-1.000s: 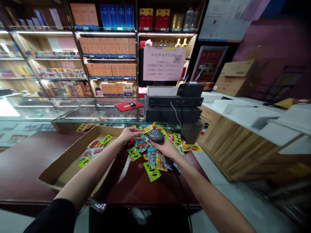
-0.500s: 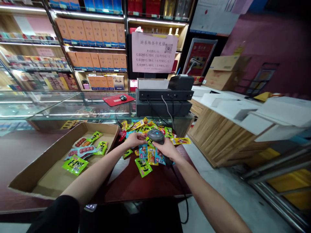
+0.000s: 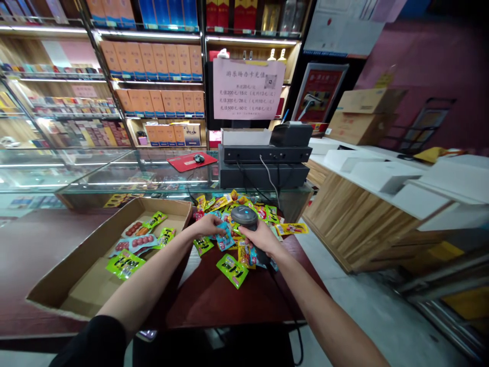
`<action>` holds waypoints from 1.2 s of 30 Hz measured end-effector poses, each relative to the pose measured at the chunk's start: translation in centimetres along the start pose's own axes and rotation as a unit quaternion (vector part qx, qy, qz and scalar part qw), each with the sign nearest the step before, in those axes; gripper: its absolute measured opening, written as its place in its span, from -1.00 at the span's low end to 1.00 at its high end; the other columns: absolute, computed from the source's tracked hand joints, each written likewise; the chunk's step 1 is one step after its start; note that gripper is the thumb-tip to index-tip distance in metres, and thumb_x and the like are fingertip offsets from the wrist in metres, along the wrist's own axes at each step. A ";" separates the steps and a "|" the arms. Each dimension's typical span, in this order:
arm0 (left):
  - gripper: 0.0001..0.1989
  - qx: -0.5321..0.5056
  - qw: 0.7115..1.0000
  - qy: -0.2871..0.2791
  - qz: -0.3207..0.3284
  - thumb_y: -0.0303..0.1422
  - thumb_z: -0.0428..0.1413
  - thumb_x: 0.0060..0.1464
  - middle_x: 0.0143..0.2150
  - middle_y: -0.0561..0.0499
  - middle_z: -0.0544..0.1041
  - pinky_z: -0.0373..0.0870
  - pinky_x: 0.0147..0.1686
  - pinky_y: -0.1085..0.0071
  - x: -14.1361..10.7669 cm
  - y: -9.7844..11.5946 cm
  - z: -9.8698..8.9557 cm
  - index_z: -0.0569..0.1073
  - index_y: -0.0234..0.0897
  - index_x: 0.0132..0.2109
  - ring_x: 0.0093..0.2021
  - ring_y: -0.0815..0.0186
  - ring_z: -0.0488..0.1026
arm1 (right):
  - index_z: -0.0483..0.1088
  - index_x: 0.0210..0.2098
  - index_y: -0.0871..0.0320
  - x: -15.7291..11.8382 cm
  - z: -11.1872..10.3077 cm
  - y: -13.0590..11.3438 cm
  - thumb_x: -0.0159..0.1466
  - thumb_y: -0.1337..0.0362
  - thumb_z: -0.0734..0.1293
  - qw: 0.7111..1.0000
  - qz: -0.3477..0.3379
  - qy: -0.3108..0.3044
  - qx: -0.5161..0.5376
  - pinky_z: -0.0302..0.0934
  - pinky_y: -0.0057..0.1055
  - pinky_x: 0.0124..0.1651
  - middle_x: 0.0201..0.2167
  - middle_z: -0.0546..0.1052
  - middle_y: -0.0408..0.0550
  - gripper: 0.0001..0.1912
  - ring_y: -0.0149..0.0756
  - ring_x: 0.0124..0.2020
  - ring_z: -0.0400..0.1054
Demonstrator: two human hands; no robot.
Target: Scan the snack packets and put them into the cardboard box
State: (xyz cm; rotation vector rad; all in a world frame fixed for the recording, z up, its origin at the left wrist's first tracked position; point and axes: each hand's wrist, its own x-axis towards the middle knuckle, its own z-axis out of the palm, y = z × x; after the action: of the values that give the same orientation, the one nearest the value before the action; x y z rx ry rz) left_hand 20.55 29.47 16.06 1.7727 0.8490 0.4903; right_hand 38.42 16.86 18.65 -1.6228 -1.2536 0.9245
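Observation:
My right hand (image 3: 260,237) is wrapped round the handle of a dark grey barcode scanner (image 3: 245,216), whose head shows a small blue light. Its cable runs down past the table edge. My left hand (image 3: 209,226) pinches a blue snack packet (image 3: 225,238) at the left of the scanner head. Both hands are over a loose pile of small green, yellow, blue and red snack packets. A green packet (image 3: 232,270) lies nearest me on the dark red table (image 3: 214,306). Left of the pile, a shallow cardboard box (image 3: 82,285) holds several green packets and sausage-like packs (image 3: 139,241).
Behind the pile stand a black cash drawer unit (image 3: 263,173) and a glass display counter (image 3: 153,176). A red mouse mat (image 3: 179,162) with a mouse (image 3: 198,158) lies on the glass. A wooden cabinet (image 3: 340,219) is at the right.
My left hand has closed on a blue packet and lifted it slightly beside the scanner. The scanner stays in my right hand. The view has shifted a little.

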 end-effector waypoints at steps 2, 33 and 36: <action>-0.68 -0.081 0.996 0.014 -0.020 -0.23 0.34 -0.36 -0.50 0.02 0.53 0.32 -0.48 0.47 0.1 -0.2 -1.6 0.55 -0.35 -0.41 -0.53 0.36 0.41 | 0.42 -0.23 0.20 0.5 -0.1 -0.2 0.13 0.17 0.34 1.000 -0.011 -0.011 -0.004 0.13 -0.53 -0.68 -0.71 0.40 -0.20 -0.73 -0.45 -0.75 0.22; -0.57 -0.194 0.965 0.174 0.012 -0.19 0.36 -0.37 -0.39 -0.02 0.57 0.41 -0.36 0.41 1.1 -1.1 -2.4 0.54 -0.34 -0.31 -0.42 0.31 0.48 | 0.40 -0.28 0.16 0.6 0.9 0.9 0.12 0.10 0.33 0.996 -0.063 0.008 -0.060 0.25 -0.41 -0.51 -0.66 0.45 -0.16 -0.72 -0.30 -0.61 0.37; -0.55 -0.201 0.964 0.174 0.020 -0.17 0.36 -0.37 -0.36 -0.03 0.58 0.42 -0.32 0.39 0.9 -0.4 -2.5 0.54 -0.35 -0.29 -0.39 0.29 0.49 | 0.37 -0.34 0.16 0.7 0.8 1.0 0.14 0.07 0.32 0.997 -0.054 0.002 -0.062 0.21 -0.43 -0.55 -0.66 0.45 -0.15 -0.73 -0.32 -0.65 0.34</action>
State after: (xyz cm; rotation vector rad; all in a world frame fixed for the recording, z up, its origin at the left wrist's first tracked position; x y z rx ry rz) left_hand 19.28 31.83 16.52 1.3491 0.8794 0.9505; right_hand 38.21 17.54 17.41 -1.6331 -1.4048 0.7899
